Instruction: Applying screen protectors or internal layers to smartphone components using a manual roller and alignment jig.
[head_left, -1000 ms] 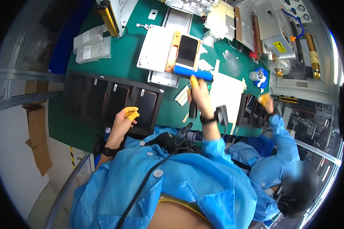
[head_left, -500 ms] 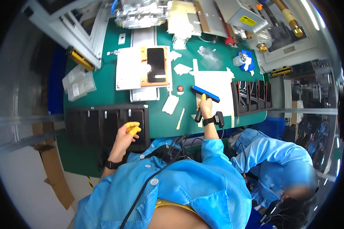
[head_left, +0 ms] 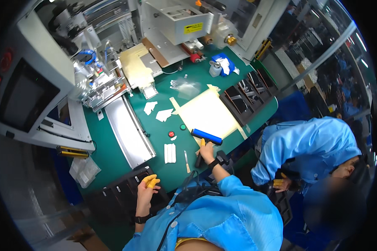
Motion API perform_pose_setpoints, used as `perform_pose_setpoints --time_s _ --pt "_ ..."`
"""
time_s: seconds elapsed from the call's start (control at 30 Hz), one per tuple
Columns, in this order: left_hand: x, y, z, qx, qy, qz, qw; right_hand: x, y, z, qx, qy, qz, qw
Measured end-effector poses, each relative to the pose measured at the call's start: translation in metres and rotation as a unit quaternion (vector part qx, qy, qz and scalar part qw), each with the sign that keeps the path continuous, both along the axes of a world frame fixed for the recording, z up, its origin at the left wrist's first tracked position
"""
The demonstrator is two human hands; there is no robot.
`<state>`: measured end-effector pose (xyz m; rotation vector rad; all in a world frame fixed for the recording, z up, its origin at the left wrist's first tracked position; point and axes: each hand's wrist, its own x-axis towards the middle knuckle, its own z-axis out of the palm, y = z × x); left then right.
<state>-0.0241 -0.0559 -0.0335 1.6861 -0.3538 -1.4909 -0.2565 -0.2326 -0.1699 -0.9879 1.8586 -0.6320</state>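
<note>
My right hand [head_left: 207, 152] grips the black handle of a roller [head_left: 207, 137] with a blue cylinder. The roller is over the near-left edge of a pale mat [head_left: 203, 112] taped to the green bench. Yellow covers sit on some of my fingers. My left hand [head_left: 145, 193] holds nothing, its fingers loosely bent and apart, above a black tray [head_left: 109, 206] of dark flat panels. A small knife with a wooden handle [head_left: 187, 166] and white strips [head_left: 170, 153] lie between my hands.
A metal rail [head_left: 127, 131] runs to a machine [head_left: 102, 90]. Red [head_left: 171, 134] and green [head_left: 183, 127] buttons sit near the mat. A second black tray [head_left: 244, 113] with panels and a bottle [head_left: 215, 69] stand right. A co-worker [head_left: 310, 146] bends close at my right.
The view has turned to the right. The plate fixture with the dark panel has left the near part of the rail, toward the machine. My right hand keeps the roller.
</note>
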Motion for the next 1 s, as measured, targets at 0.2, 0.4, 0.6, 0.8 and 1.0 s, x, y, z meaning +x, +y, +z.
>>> perform_pose_setpoints --time_s 0.2,0.4,0.6,0.8,1.0 --pt "-0.003 -0.026 0.009 -0.04 0.001 -0.017 0.999 -0.052 -0.098 0.065 -0.196 0.448 0.131 0.862" --pt "-0.022 -0.04 -0.003 -0.024 0.021 -0.089 0.996 -0.111 -0.153 0.039 -0.197 0.486 0.156 0.837" --pt "-0.04 -0.075 -0.01 -0.088 0.015 -0.16 0.983 -0.112 -0.154 0.02 -0.197 0.47 0.103 0.854" --pt "-0.086 -0.118 -0.004 -0.095 0.32 -0.064 0.94 -0.021 -0.045 0.147 -0.294 0.26 0.296 0.871" --pt "-0.081 -0.099 -0.002 -0.105 0.249 0.074 0.96 -0.042 -0.074 0.144 -0.213 -0.107 0.086 0.967"
